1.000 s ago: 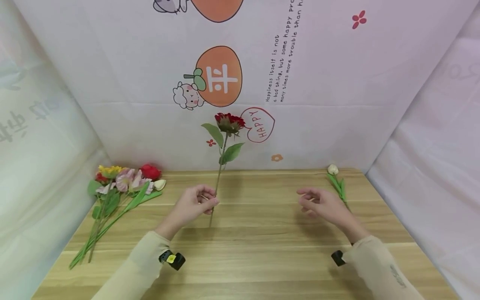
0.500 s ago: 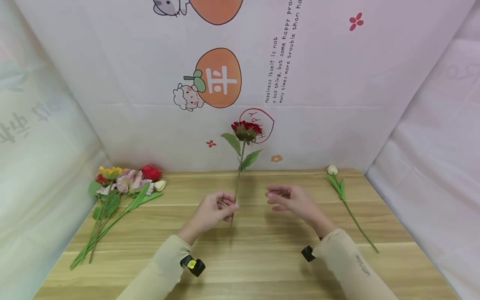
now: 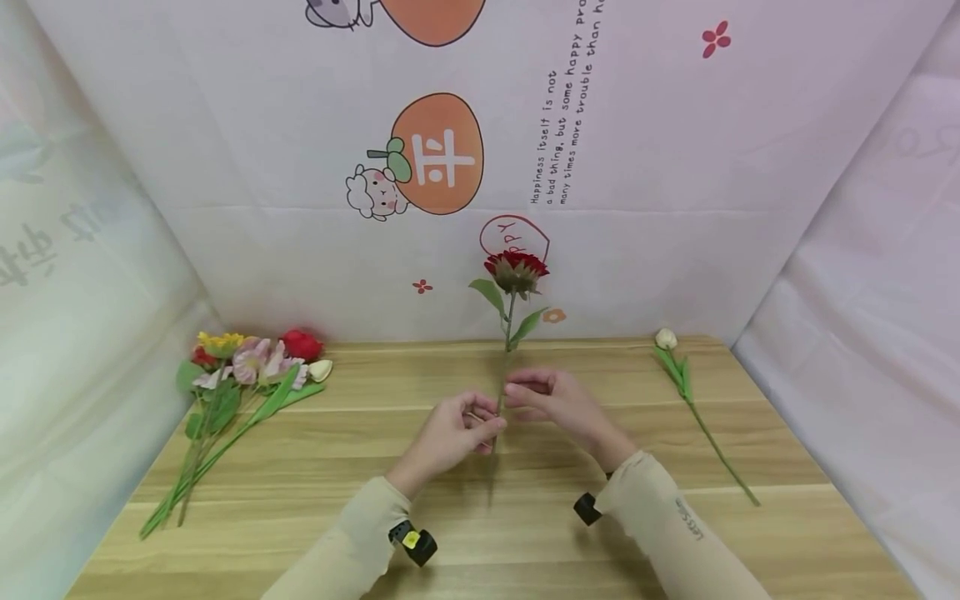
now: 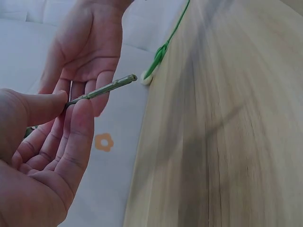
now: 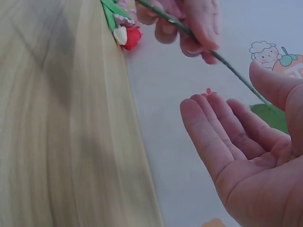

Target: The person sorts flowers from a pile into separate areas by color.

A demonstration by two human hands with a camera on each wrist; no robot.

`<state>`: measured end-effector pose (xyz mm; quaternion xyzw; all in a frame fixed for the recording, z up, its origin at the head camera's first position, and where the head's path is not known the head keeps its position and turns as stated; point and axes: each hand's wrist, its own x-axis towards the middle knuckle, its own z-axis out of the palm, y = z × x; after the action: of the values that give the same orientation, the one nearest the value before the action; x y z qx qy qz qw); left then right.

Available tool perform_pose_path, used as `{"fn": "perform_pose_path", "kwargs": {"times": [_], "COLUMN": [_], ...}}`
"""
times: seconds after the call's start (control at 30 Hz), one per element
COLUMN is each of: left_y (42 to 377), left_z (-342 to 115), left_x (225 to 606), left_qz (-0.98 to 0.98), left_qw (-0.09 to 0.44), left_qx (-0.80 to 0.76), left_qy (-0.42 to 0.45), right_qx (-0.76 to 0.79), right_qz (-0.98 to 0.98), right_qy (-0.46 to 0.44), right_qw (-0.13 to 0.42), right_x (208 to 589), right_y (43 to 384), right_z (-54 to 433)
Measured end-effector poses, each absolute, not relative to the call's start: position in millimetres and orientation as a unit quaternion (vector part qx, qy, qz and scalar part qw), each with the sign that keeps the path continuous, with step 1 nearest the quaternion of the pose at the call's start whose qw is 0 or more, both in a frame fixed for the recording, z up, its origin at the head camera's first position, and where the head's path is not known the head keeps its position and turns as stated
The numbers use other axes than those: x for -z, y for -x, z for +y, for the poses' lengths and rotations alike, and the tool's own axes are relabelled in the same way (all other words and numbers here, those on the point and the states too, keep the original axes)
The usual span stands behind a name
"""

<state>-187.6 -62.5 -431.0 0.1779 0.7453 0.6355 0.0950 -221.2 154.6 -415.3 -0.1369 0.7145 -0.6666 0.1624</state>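
Note:
A red artificial flower (image 3: pixel 517 273) with two green leaves stands nearly upright above the table. My left hand (image 3: pixel 457 433) pinches its thin stem low down between thumb and fingers; in the left wrist view the cut stem end (image 4: pixel 111 87) sticks out past the fingertips. Just higher up the stem is my right hand (image 3: pixel 558 408), its fingers loosely spread. In the right wrist view the stem (image 5: pixel 232 71) passes between the right thumb and the fingers (image 5: pixel 208 137), which are not closed round it.
Several artificial flowers, yellow, pink, red and white, lie bunched (image 3: pixel 255 367) at the table's left. A single white tulip (image 3: pixel 682 379) lies at the right. A printed white cloth (image 3: pixel 637 275) hangs behind the wooden table (image 3: pixel 675 533).
My left hand has carried the red flower to the right. The right hand has moved left, away from the white tulip, up to the stem.

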Motion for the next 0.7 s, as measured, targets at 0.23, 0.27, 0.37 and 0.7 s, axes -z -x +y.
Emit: {"fn": "perform_pose_path", "kwargs": {"times": [0.23, 0.27, 0.37, 0.7], "left_y": [185.3, 184.9, 184.3, 183.4], "left_z": [-52.3, -51.1, -47.8, -43.3], "left_x": [433.0, 432.9, 433.0, 440.3], "left_qz": [0.746, 0.746, 0.747, 0.743], "left_qw": [0.103, 0.102, 0.101, 0.105], "left_qx": [-0.633, -0.633, -0.633, -0.633], "left_qy": [-0.179, -0.179, -0.178, -0.19], "right_qx": [0.682, 0.685, 0.689, 0.69], "right_qz": [0.702, 0.7, 0.698, 0.704], "right_qy": [0.138, 0.138, 0.133, 0.122], "right_qw": [0.151, 0.149, 0.14, 0.113], "right_x": [417.9, 418.0, 419.0, 418.2], "right_y": [220.3, 220.3, 220.2, 217.6], "right_z": [153.2, 153.2, 154.0, 157.2]}}
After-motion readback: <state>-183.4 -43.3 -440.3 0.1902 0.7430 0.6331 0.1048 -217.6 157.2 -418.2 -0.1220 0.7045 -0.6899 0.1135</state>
